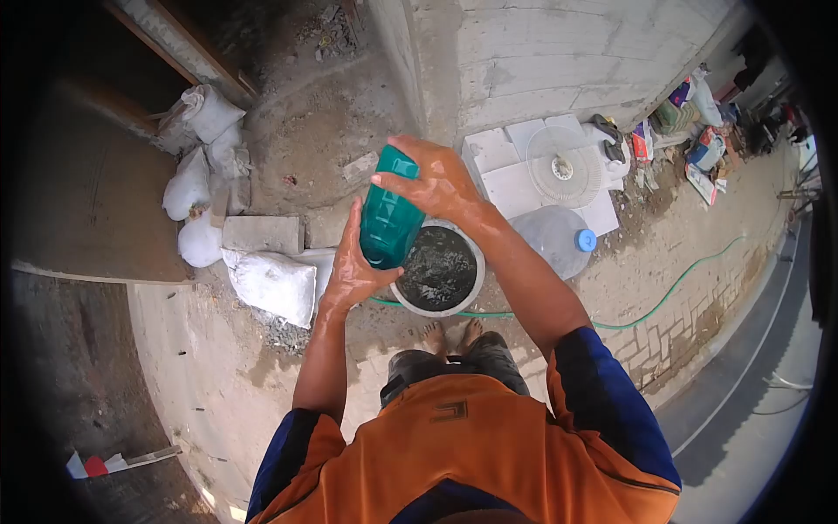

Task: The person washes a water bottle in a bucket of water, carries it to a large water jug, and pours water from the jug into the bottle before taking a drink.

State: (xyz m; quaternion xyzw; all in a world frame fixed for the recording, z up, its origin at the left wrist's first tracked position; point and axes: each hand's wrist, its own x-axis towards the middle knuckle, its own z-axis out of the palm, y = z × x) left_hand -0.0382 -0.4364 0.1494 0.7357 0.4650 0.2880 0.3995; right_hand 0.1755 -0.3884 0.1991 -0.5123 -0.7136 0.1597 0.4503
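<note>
A teal, see-through plastic container [391,210] with ridged sides is tilted between both hands, over the left rim of a round bucket [479,271] of dark, rippled water. My left hand [355,269] grips its lower end, thumb beneath and fingers along the side. My right hand [441,182] wraps round the upper end, its thumb across the front. Both hands and forearms look wet. Exactly what kind of container it is, I cannot tell.
A round fan grille [546,170] lies on white tiles [502,188] to the right. Beside it is a large water jug [559,249] with a blue cap. A green hose [650,319] crosses the paving. White sacks [275,284] and a concrete block [260,234] are at left.
</note>
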